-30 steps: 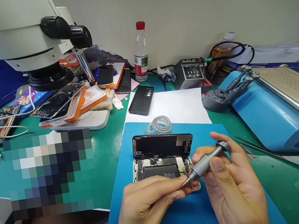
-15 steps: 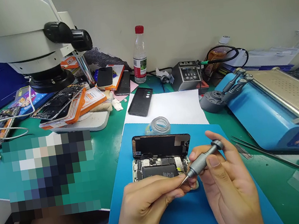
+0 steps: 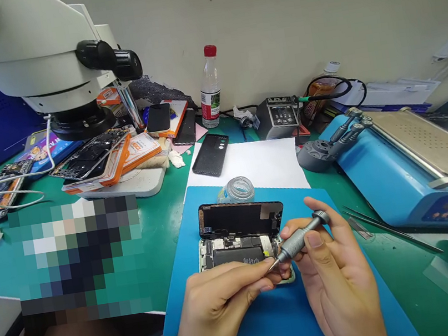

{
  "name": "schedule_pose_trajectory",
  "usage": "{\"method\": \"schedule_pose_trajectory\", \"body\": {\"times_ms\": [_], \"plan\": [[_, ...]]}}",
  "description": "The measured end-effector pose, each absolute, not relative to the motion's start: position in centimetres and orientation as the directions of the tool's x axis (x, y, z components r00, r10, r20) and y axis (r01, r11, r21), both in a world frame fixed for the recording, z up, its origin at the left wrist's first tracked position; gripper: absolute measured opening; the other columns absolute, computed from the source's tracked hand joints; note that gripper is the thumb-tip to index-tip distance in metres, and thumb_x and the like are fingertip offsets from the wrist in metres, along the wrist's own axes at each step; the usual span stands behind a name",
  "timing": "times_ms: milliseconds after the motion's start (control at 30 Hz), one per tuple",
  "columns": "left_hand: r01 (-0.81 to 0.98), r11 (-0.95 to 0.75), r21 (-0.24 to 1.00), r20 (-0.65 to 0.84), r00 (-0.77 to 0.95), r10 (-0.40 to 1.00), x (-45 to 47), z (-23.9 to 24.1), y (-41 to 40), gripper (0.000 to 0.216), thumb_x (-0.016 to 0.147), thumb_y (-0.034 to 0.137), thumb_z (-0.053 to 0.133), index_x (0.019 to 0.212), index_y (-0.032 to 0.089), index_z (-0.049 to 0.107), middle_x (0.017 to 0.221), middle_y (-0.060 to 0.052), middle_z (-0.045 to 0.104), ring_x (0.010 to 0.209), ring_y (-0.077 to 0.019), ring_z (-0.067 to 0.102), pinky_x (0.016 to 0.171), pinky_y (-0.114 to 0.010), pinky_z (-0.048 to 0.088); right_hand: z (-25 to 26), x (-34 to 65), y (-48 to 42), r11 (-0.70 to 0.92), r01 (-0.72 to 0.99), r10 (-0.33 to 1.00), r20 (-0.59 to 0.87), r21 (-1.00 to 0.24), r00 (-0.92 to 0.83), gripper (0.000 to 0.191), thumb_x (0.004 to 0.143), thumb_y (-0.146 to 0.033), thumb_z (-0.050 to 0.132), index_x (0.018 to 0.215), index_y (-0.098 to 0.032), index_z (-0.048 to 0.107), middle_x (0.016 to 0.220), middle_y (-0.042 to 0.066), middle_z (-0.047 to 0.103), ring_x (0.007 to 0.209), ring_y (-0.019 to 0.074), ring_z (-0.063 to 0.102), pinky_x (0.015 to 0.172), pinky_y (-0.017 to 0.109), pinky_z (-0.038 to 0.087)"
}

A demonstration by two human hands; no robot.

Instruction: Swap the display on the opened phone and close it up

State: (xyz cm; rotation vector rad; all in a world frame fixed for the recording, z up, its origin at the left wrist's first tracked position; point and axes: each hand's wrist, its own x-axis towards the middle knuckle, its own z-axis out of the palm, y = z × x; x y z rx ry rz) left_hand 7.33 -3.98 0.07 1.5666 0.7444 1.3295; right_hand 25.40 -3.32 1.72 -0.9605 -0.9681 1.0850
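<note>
An opened phone (image 3: 236, 247) lies on a blue mat (image 3: 230, 324), its black screen (image 3: 240, 219) propped up at the far side and its battery and boards showing. My right hand (image 3: 339, 280) is closed round a grey metal screwdriver (image 3: 300, 240), whose tip points down-left at the phone's near right corner. My left hand (image 3: 216, 312) reaches in from the near side, its fingers pinched together at the screwdriver tip; whatever they pinch is too small to make out.
A roll of clear tape (image 3: 239, 189) and a black phone (image 3: 211, 154) lie on white paper (image 3: 265, 162) behind the mat. A microscope (image 3: 34, 56) overhangs the left; a blue machine (image 3: 414, 173), tweezers (image 3: 388, 227) and a soldering station (image 3: 281, 116) stand right. A bottle (image 3: 211, 88) stands by the wall.
Both hands and the screwdriver stay at the phone's corner. The view has shifted slightly, so everything sits a little lower and further left.
</note>
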Motion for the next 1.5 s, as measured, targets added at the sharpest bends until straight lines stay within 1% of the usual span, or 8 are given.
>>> {"method": "schedule_pose_trajectory", "body": {"times_ms": [133, 300, 567, 800, 1033, 1167, 1367, 1500], "plan": [[-0.136, -0.406, 0.904, 0.427, 0.229, 0.875, 7.42, 0.26, -3.88, 0.055, 0.104, -0.001, 0.07, 0.142, 0.038, 0.078, 0.124, 0.008, 0.084, 0.108, -0.0087, 0.082, 0.098, -0.012, 0.061, 2.12, 25.26, -3.18, 0.196, -0.289, 0.975, 0.155, -0.937, 0.158, 0.024, 0.118, -0.043, 0.074, 0.141, -0.036, 0.073, 0.11, 0.005, 0.067, 0.079, 0.0141, 0.069, 0.074, 0.017, 0.066], [-0.119, -0.41, 0.904, 0.427, 0.243, 0.871, 7.39, 0.23, -3.89, 0.051, 0.104, -0.001, 0.07, 0.141, 0.033, 0.079, 0.122, 0.004, 0.085, 0.108, -0.0105, 0.083, 0.098, -0.013, 0.062, 2.35, 25.13, -3.04, 0.155, -0.327, 0.983, 0.112, -0.932, 0.147, 0.028, 0.115, -0.043, 0.078, 0.141, -0.036, 0.072, 0.109, 0.005, 0.067, 0.074, 0.0162, 0.069, 0.065, 0.022, 0.067], [-0.106, -0.409, 0.906, 0.423, 0.232, 0.876, 7.32, 0.3, -3.96, 0.042, 0.104, 0.001, 0.071, 0.137, 0.025, 0.081, 0.124, -0.002, 0.084, 0.105, -0.0131, 0.084, 0.096, -0.015, 0.063, 2.27, 25.17, -3.11, 0.106, -0.337, 0.988, 0.063, -0.935, 0.138, 0.04, 0.113, -0.045, 0.081, 0.148, -0.034, 0.065, 0.106, 0.005, 0.066, 0.076, 0.016, 0.067, 0.066, 0.02, 0.065], [-0.095, -0.405, 0.909, 0.416, 0.246, 0.876, 7.24, 0.3, -4.09, 0.05, 0.105, 0.001, 0.07, 0.142, 0.034, 0.078, 0.127, 0.002, 0.083, 0.108, -0.0111, 0.083, 0.099, -0.014, 0.062, 2.18, 25.15, -3.18, 0.099, -0.337, 0.988, 0.051, -0.936, 0.147, 0.043, 0.112, -0.047, 0.083, 0.148, -0.034, 0.065, 0.106, 0.004, 0.064, 0.074, 0.0154, 0.064, 0.064, 0.02, 0.064], [-0.09, -0.41, 0.907, 0.42, 0.245, 0.874, 7.21, 0.28, -4.07, 0.043, 0.104, 0.001, 0.07, 0.139, 0.024, 0.08, 0.122, -0.003, 0.085, 0.107, -0.0139, 0.084, 0.097, -0.015, 0.063, 2.22, 25.2, -3.23, 0.112, -0.33, 0.985, 0.06, -0.937, 0.164, 0.041, 0.112, -0.047, 0.083, 0.147, -0.034, 0.067, 0.108, 0.005, 0.065, 0.08, 0.0162, 0.065, 0.068, 0.019, 0.064], [-0.089, -0.41, 0.908, 0.419, 0.247, 0.874, 7.25, 0.37, -4.08, 0.045, 0.104, 0.0, 0.07, 0.141, 0.024, 0.08, 0.124, -0.004, 0.084, 0.107, -0.013, 0.083, 0.098, -0.013, 0.062, 2.24, 25.19, -3.16, 0.122, -0.346, 0.985, 0.071, -0.93, 0.157, 0.036, 0.115, -0.044, 0.079, 0.148, -0.034, 0.067, 0.109, 0.005, 0.066, 0.084, 0.0165, 0.067, 0.075, 0.02, 0.066], [-0.088, -0.404, 0.911, 0.412, 0.249, 0.876, 7.22, 0.33, -4.14, 0.047, 0.104, -0.001, 0.07, 0.14, 0.027, 0.08, 0.12, 0.001, 0.085, 0.106, -0.0125, 0.083, 0.097, -0.014, 0.062, 2.13, 25.28, -3.29, 0.115, -0.379, 0.989, 0.072, -0.918, 0.126, 0.035, 0.118, -0.041, 0.074, 0.15, -0.035, 0.063, 0.109, 0.005, 0.065, 0.08, 0.0161, 0.067, 0.067, 0.019, 0.064], [-0.074, -0.399, 0.914, 0.404, 0.258, 0.878, 7.16, 0.24, -4.23, 0.049, 0.105, 0.002, 0.07, 0.142, 0.033, 0.079, 0.121, 0.003, 0.085, 0.106, -0.0108, 0.083, 0.097, -0.013, 0.062, 2.16, 25.27, -3.31, 0.108, -0.363, 0.99, 0.065, -0.925, 0.128, 0.035, 0.118, -0.042, 0.074, 0.151, -0.034, 0.063, 0.111, 0.005, 0.065, 0.081, 0.0169, 0.067, 0.065, 0.021, 0.064]]}}
